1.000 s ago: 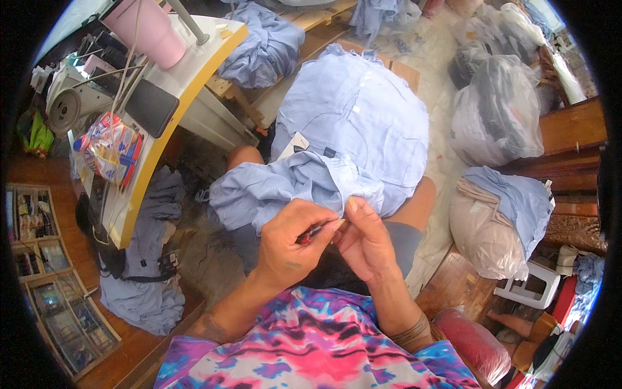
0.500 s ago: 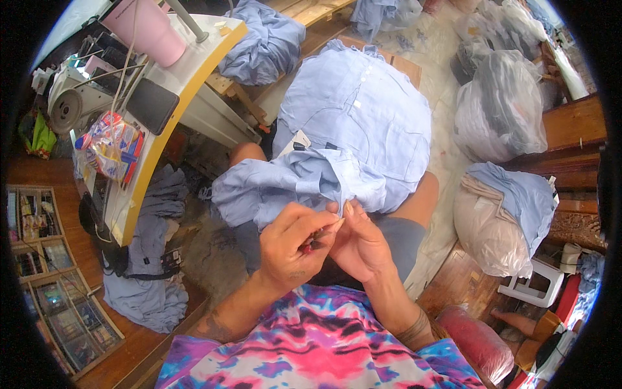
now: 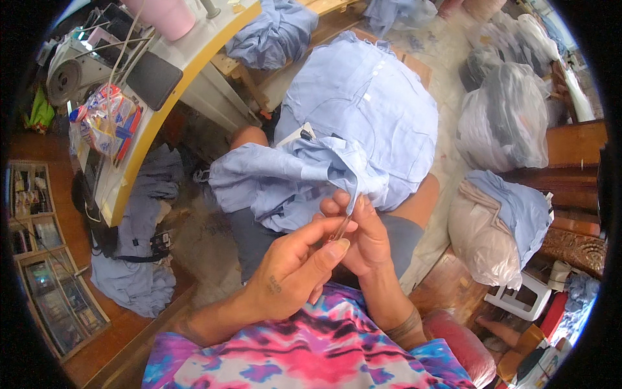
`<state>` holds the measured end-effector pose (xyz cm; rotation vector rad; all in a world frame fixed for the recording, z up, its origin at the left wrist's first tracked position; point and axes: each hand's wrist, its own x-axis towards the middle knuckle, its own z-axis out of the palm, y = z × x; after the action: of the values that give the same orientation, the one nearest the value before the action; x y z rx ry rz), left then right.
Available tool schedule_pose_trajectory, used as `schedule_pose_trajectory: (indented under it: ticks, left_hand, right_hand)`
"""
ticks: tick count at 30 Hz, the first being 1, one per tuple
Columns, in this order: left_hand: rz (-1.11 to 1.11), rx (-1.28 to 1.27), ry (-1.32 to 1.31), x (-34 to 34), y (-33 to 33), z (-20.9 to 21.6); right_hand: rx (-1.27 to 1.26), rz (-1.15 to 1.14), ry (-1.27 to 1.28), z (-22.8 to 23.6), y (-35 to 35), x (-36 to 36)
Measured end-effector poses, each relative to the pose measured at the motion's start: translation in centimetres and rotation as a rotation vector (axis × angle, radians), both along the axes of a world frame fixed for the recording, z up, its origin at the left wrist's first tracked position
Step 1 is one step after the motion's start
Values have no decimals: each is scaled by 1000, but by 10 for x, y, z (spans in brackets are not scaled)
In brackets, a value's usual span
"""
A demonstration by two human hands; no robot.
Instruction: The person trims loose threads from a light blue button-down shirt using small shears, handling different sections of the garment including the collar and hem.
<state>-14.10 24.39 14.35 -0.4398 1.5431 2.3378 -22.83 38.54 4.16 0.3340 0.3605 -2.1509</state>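
A light blue garment [image 3: 272, 175] lies bunched over my lap, its loose edge drawn toward me. My right hand [image 3: 368, 243] pinches a narrow strip of that cloth between thumb and fingers. Just left of it, my left hand [image 3: 291, 275] is closed on a slim pointed metal tool [image 3: 341, 227] with a bit of red on it; its exact kind is hidden by the fingers. The tool's tip points up toward the pinched strip. Behind the garment sits a large rounded bundle of the same blue cloth [image 3: 363, 97], with a pale card tag [image 3: 297, 135] at its near edge.
At the left stands a yellow-edged table [image 3: 194, 61] with a pink tumbler [image 3: 165, 18], a dark phone [image 3: 154, 79] and a plastic packet [image 3: 107, 123]. Blue cloth [image 3: 133, 285] is heaped below. Stuffed bags [image 3: 505, 117] and a white stool [image 3: 518, 298] are at the right.
My left hand has lowered and turned, bringing the metal tool's tip into sight. My right fingers have moved slightly up along the cloth's edge. The view has shifted a little.
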Motion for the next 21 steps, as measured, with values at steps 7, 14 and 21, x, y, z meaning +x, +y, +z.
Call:
schedule_pose_trajectory:
  ticks: [7, 14, 21]
  left_hand:
    - [-3, -29, -31, 4, -4, 5]
    - [32, -6, -55, 6, -2, 6]
    - [94, 19, -49, 8, 2, 3]
  right_hand:
    - [-67, 18, 101, 2, -4, -2]
    - [-78, 22, 119, 3, -5, -3]
    - [-57, -44, 213, 6, -8, -1]
